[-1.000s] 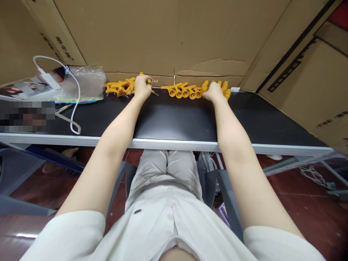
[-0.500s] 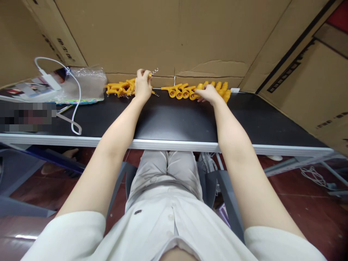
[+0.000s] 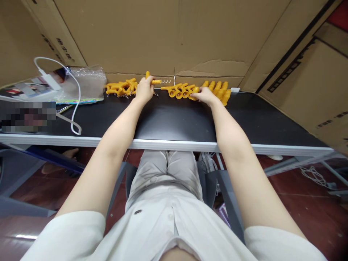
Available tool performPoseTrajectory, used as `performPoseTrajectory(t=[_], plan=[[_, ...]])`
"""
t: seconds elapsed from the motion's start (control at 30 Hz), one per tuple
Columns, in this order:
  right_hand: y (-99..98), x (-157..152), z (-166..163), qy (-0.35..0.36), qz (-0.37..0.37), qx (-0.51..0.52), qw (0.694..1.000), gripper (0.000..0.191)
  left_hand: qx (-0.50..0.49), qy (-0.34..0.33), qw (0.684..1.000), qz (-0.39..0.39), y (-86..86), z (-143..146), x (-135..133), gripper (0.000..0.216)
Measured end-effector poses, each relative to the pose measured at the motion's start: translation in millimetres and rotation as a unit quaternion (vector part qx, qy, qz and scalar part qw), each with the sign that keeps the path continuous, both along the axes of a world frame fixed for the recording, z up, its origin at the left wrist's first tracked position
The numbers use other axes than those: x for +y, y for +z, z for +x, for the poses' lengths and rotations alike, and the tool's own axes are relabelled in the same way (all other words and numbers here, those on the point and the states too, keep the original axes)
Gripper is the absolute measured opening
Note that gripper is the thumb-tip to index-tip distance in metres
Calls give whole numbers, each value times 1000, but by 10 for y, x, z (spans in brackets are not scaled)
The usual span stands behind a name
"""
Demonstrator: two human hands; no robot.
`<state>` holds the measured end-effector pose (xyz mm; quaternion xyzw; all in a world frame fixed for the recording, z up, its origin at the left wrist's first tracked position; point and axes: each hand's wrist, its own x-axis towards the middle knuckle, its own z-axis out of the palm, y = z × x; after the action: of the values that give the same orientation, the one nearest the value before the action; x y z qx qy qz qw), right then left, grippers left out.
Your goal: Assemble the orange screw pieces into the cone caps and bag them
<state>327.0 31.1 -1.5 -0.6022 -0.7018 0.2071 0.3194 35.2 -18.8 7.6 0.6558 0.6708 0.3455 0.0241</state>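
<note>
My left hand [image 3: 145, 89] is closed on a yellow corkscrew [image 3: 156, 82], whose metal spiral points right. Beside it to the left lies a pile of yellow corkscrews [image 3: 121, 87] with metal spirals sticking out. My right hand [image 3: 206, 95] has its fingers closed round a yellow hollow plastic piece [image 3: 195, 90], partly hidden by them. Left of that hand stands a row of yellow funnel-shaped pieces [image 3: 178, 94], their round openings facing me. More yellow ribbed pieces [image 3: 219, 88] line up to its right.
The black table [image 3: 174, 119] has a silver front edge [image 3: 176, 145]. Cardboard walls [image 3: 174, 40] rise behind and at the sides. At the left lie a clear plastic bag [image 3: 91, 81], a white cable [image 3: 78, 105] and a white adapter [image 3: 53, 81]. A small white tag [image 3: 235, 90] lies at the right.
The corkscrew in my left hand has turned from pointing up and right to nearly level. My right hand has shifted slightly left, with the yellow piece in its fingers.
</note>
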Motion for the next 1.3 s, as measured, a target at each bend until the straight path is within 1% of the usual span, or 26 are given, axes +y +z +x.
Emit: performPoseTrajectory(t=[0.13, 0.23, 0.37, 0.5, 0.6, 0.77, 0.93, 1.03, 1.1, 1.13, 1.2, 1.3], plan=[[48, -44, -37, -25, 44, -112, 992, 21, 53, -12, 998, -44, -11, 33, -48, 66], [78, -72, -94, -7, 84, -185, 979, 30, 99, -21, 993, -68, -26, 48, -35, 61], [78, -70, -200, 51, 118, -223, 966, 42, 132, -44, 987, -82, -51, 48, -2, 57], [56, -68, -288, 93, 132, -248, 955, 42, 157, -53, 982, -88, -66, 35, 23, 57], [51, -95, -328, 122, 143, -247, 950, 41, 159, -62, 982, -84, -72, 39, 37, 54], [47, -134, -396, 177, 139, -210, 951, 38, 151, -87, 982, -77, -70, 84, 33, 50], [-15, -56, -442, 213, 149, -176, 949, 39, 164, -90, 980, -75, -70, 101, 11, 48], [-73, 34, -421, 208, 135, -108, 963, 52, 160, -85, 981, -69, -79, 89, 16, 49], [-99, 85, -390, 192, 106, -49, 974, 63, 153, -80, 983, -67, -88, 75, 31, 50], [-103, 99, -374, 186, 90, -17, 978, 65, 150, -80, 983, -68, -93, 65, 43, 51], [-87, 91, -346, 181, 66, 47, 980, 60, 144, -84, 984, -69, -107, 39, 74, 52], [-13, -11, -333, 181, 23, 131, 974, 46, 134, -90, 985, -56, -132, -4, 123, 51]])
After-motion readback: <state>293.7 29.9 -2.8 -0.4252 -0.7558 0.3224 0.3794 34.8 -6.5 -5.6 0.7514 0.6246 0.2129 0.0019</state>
